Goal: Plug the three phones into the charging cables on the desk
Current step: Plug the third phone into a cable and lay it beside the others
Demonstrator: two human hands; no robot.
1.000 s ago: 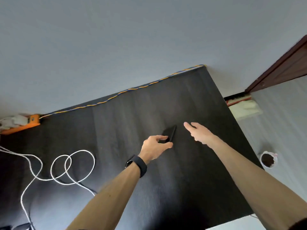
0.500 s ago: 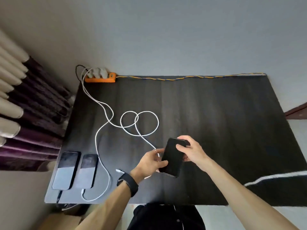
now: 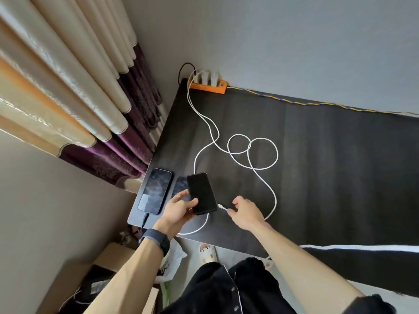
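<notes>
Spanning most of the view, the dark desk carries an orange power strip at its far left corner, from which a looped white cable runs toward the near edge. Two phones lie flat side by side at the near left corner: the left phone has a dark cable at its near end, and the middle phone is partly covered. The left hand has its grip closed on the black phone, held above the desk over the middle phone, while the right hand has its grip pinched on the white connector, just beside the held phone's near end.
</notes>
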